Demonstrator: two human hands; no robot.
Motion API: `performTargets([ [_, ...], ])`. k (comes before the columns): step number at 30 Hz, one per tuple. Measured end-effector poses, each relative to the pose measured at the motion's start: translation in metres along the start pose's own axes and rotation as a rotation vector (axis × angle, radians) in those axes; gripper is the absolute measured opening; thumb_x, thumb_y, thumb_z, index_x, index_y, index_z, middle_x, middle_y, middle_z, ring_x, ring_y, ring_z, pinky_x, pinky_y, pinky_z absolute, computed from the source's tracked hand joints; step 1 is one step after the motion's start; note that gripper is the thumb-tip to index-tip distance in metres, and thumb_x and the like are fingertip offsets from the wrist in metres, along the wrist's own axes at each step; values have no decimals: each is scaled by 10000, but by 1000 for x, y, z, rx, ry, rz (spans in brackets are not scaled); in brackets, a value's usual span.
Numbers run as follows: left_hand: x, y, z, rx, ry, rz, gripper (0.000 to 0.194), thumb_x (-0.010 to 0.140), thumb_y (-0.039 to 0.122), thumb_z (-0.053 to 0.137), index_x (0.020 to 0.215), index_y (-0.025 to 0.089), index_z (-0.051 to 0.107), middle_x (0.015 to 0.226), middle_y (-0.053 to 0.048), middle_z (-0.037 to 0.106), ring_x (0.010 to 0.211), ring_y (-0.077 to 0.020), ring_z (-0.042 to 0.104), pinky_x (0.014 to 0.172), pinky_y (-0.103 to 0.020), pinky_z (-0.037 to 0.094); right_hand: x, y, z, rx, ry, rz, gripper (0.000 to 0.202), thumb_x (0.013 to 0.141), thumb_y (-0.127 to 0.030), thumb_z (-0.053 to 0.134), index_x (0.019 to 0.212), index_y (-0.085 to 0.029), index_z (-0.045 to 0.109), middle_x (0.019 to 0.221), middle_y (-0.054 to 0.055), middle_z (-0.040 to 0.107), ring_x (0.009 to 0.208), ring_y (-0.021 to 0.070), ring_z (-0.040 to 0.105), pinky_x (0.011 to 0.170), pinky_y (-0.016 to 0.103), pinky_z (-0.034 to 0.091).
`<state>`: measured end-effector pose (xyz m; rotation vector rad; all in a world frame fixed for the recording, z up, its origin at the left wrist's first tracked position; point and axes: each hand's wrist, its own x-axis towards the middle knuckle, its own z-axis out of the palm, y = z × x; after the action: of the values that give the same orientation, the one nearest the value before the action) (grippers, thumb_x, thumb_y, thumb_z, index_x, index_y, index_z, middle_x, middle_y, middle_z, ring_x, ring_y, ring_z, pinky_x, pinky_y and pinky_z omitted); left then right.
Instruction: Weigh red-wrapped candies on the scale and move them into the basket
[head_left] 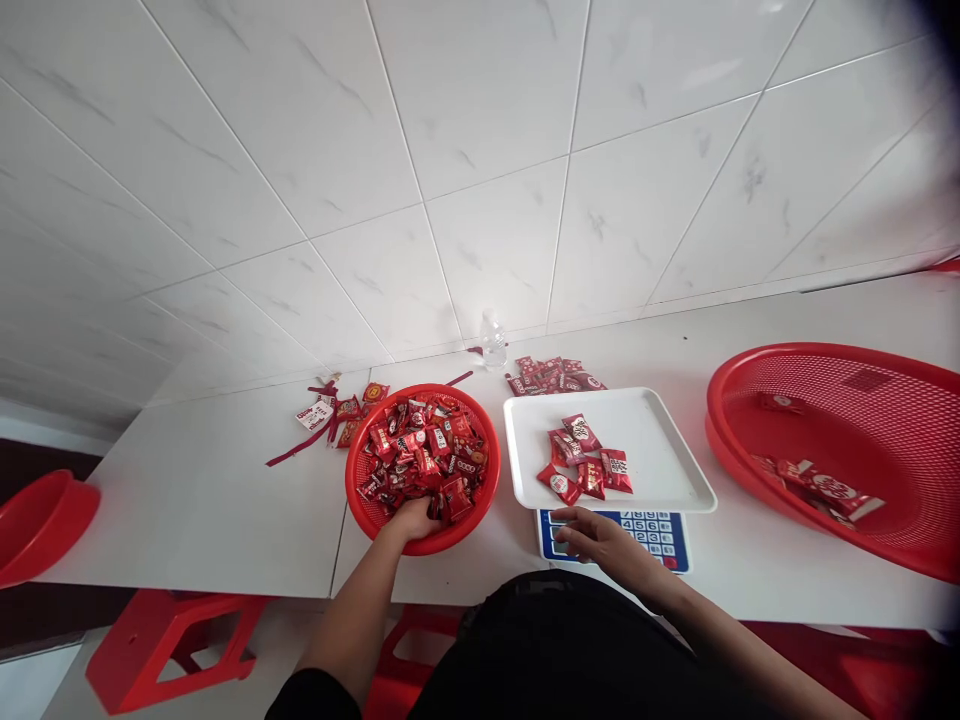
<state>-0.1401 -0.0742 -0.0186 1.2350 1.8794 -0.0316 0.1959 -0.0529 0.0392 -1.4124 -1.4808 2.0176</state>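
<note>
My left hand (414, 520) reaches over the near rim of a round red basket (491, 480), its fingers hidden among many small red-wrapped snack packets (420, 450). My right hand (589, 535) hovers above the blue keypad of a weighing scale (667, 545), fingers apart and nothing in them. On top of the scale rests a white tray (667, 440). Several red packets (592, 478) lie in the tray's left half, just beyond my right fingertips.
Behind the tray is a pile of packets (551, 375), near a clear plastic bottle (493, 342) by the wall. Ribbons and a tag (315, 415) lie left of the basket. A large red basket (724, 440) holding a few packets stands right. Red stools (150, 650) are below.
</note>
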Motion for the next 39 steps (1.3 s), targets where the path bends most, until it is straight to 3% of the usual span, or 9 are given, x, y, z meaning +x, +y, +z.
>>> performTargets([
  [7, 5, -2, -1, -520, -119, -52, 216, 531, 216, 710, 724, 158, 631, 712, -36, 682, 744, -211, 627, 705, -287, 465, 4, 8, 0, 15, -5, -20, 477, 734, -510, 540, 1083, -186, 554, 836, 38, 638, 768, 178, 609, 701, 314, 485],
  [15, 1, -2, -17, -1069, -48, -109, 136, 646, 176, 654, 752, 160, 570, 681, -34, 659, 614, -148, 610, 558, -258, 481, 7, 16, -2, 0, 17, -19, 503, 726, -528, 542, 1092, -182, 555, 854, 46, 644, 770, 180, 609, 695, 320, 485],
  [20, -6, 12, -24, -1316, -9, -38, 121, 778, 218, 567, 880, 154, 582, 813, -61, 670, 700, -141, 631, 631, -268, 521, 8, 15, 0, 8, 12, -19, 515, 723, -528, 545, 1108, -187, 552, 830, 38, 638, 771, 180, 610, 691, 320, 485],
  [26, -16, 36, -29, -1522, -93, 104, 227, 830, 336, 522, 962, 163, 585, 939, -66, 663, 816, -156, 637, 722, -298, 536, 6, 12, -1, 32, -2, -20, 494, 740, -514, 541, 1114, -193, 542, 849, 43, 643, 799, 191, 616, 721, 337, 483],
  [28, -20, 44, -30, -1550, -110, 163, 194, 800, 284, 575, 949, 162, 596, 944, -53, 663, 848, -153, 631, 759, -302, 531, 5, 12, -2, 30, -3, -21, 484, 746, -517, 535, 1106, -193, 542, 857, 45, 645, 804, 192, 616, 728, 341, 483],
  [32, -24, 59, -30, -1456, -30, 210, 152, 710, 115, 651, 855, 153, 629, 869, -20, 667, 833, -128, 626, 775, -259, 522, 4, 12, -2, 17, 6, -15, 471, 739, -524, 538, 1073, -192, 552, 868, 46, 645, 798, 188, 610, 718, 332, 482],
  [39, -34, 83, -30, -1363, 6, 250, 198, 668, 158, 705, 853, 170, 634, 810, 6, 658, 776, -113, 623, 790, -282, 515, 7, 13, -1, 4, 7, -15, 462, 731, -519, 551, 1056, -190, 558, 829, 35, 645, 761, 173, 606, 703, 317, 483],
])
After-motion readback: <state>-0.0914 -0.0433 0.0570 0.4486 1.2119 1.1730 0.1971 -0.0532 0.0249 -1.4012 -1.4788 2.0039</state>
